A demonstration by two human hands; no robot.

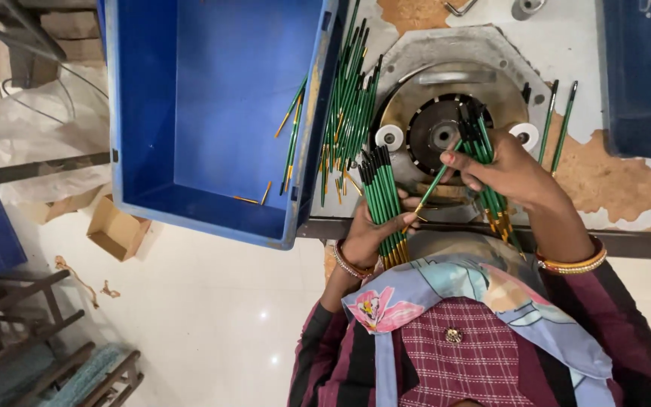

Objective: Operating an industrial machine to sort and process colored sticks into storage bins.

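Green pencils (383, 197) stand bunched in your closed left hand (367, 235) above the bench (612, 188), freeing your right hand (506, 172), which pinches a single pencil (435, 183) and grips more.

Left hand (367, 234) bare, beaded bangle of gold and red just back from the fingers at the wrist. Right hand (502, 172) bare, thicker orange-gold bangle set at the wrist behind the fingers. Sleeves start past the bangles, further from the fingers: dark maroon with black and pinkish stripes. Chest: maroon checked fabric, one small metal button. Scarf draped over it, pale blue with pink flower print and tan patches.
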